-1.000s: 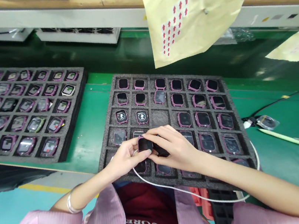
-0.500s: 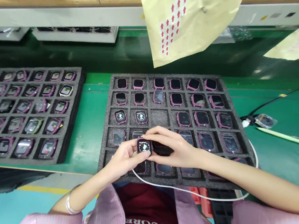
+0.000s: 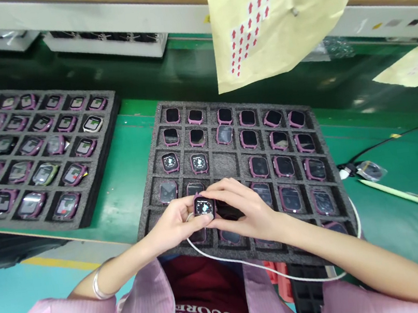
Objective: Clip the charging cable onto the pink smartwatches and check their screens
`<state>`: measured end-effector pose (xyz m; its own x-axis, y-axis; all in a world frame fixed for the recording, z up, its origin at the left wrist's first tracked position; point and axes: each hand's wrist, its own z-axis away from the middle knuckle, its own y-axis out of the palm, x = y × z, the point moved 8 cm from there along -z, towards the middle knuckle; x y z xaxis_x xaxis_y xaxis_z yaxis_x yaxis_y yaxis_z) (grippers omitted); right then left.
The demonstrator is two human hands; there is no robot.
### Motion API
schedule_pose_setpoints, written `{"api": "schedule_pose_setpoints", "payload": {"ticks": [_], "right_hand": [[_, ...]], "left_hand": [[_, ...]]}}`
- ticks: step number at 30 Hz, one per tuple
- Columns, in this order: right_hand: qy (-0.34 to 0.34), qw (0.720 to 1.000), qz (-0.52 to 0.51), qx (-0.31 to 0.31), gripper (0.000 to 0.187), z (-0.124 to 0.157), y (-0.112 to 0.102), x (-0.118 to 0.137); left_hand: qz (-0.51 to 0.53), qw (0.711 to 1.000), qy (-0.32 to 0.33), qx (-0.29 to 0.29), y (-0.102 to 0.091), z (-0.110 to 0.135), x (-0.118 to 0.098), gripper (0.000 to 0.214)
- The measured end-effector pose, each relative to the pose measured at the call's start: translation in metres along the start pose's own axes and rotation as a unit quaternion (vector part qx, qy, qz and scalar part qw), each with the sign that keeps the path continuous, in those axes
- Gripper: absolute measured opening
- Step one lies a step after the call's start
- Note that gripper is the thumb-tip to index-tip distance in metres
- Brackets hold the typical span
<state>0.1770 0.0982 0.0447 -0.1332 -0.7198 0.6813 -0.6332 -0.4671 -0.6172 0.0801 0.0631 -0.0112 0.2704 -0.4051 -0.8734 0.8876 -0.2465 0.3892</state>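
Observation:
A pink-cased smartwatch body (image 3: pixel 203 207) with a lit screen is pinched between my two hands over the near part of a dark foam tray (image 3: pixel 230 166). My left hand (image 3: pixel 174 223) grips it from the left, fingers curled. My right hand (image 3: pixel 242 209) closes on it from the right and top. A white cable (image 3: pixel 249 264) runs from under the hands along the tray's near edge. The tray's cells hold several similar watches, two of them lit (image 3: pixel 170 162); one cell in the middle row is empty (image 3: pixel 223 164).
A second foam tray (image 3: pixel 31 151) full of watches lies to the left on the green belt. A yellow envelope with red arrow stickers (image 3: pixel 269 11) hangs above. To the right lie a pale green pen (image 3: pixel 399 193) and a black cable with a small bag (image 3: pixel 370 170).
The watch's screen, dark a second ago, is now lit and faces up. Both hands have stayed in place around it.

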Motion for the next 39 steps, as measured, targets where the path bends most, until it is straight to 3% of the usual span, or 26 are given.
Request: {"api": "schedule_pose_setpoints", "payload": {"ticks": [8, 12, 16, 20, 25, 32, 35, 39], "right_hand": [[-0.013, 0.998, 0.052, 0.021, 0.039, 0.001, 0.004, -0.002], [-0.021, 0.992, 0.124, 0.025, 0.036, -0.002, 0.001, 0.008], [-0.023, 0.997, 0.069, 0.019, 0.036, -0.011, -0.023, 0.004], [0.051, 0.991, 0.106, -0.061, 0.034, -0.016, -0.061, -0.036], [0.102, 0.964, 0.230, 0.085, 0.042, -0.010, -0.051, -0.069], [0.167, 0.918, 0.318, 0.169, 0.040, 0.016, -0.092, -0.076], [0.174, 0.917, 0.312, 0.181, 0.051, 0.027, -0.094, -0.081], [0.175, 0.916, 0.327, 0.151, 0.041, 0.033, -0.088, -0.081]], "left_hand": [[-0.051, 0.998, 0.012, -0.022, -0.001, -0.002, 0.001, 0.030], [-0.080, 0.996, 0.003, -0.033, -0.004, -0.001, 0.008, 0.032], [-0.090, 0.995, -0.049, -0.001, 0.000, 0.001, 0.020, 0.047], [-0.085, 0.994, -0.068, 0.011, 0.004, 0.000, 0.017, 0.035], [-0.081, 0.994, -0.074, 0.006, 0.005, -0.001, 0.013, 0.032], [-0.108, 0.989, -0.099, 0.015, 0.012, -0.003, 0.010, 0.032], [-0.118, 0.988, -0.095, 0.023, 0.022, -0.011, 0.004, 0.033], [-0.102, 0.990, -0.083, 0.041, 0.039, -0.032, -0.001, 0.033]]}}
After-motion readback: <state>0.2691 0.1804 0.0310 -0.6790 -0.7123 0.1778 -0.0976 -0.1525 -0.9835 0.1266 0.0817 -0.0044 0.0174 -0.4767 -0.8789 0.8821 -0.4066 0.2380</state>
